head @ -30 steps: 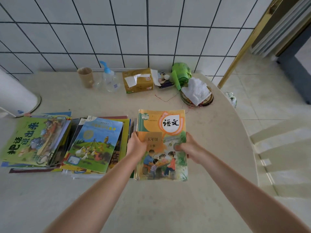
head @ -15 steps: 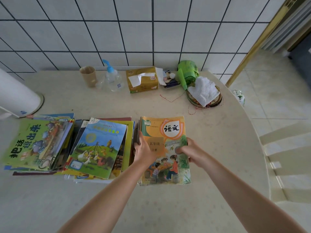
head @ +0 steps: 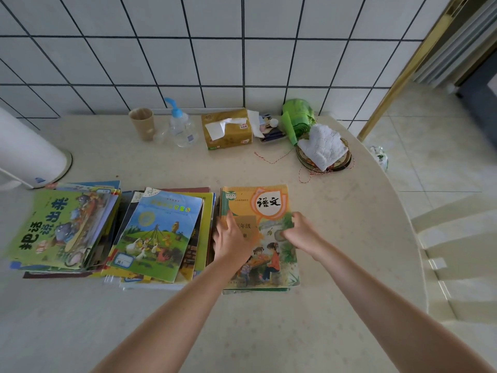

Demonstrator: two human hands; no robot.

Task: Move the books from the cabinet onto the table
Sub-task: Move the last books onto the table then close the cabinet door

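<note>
An orange and green textbook (head: 266, 203) tops a small stack lying flat on the beige table (head: 349, 238). My left hand (head: 231, 238) grips the stack's left edge, thumb on the cover. At the right edge my right hand (head: 298, 232) has its fingers curled on the cover. Just left of this stack lies a second pile of books topped by a blue picture book (head: 161, 232). Further left is a third pile topped by a green book (head: 61, 227). No cabinet is in view.
Along the tiled wall stand a brown cup (head: 142, 123), a spray bottle (head: 183, 127), a tissue box (head: 228, 127), a green bag (head: 298, 117) and a white cloth on plates (head: 322, 149). A white cylinder (head: 24, 149) stands far left. Pale chairs (head: 443, 238) flank the table's right edge.
The orange textbook stack has come down and slightly forward onto the table beside the middle pile. Both hands stayed on it, and the right hand has slid a little inward.
</note>
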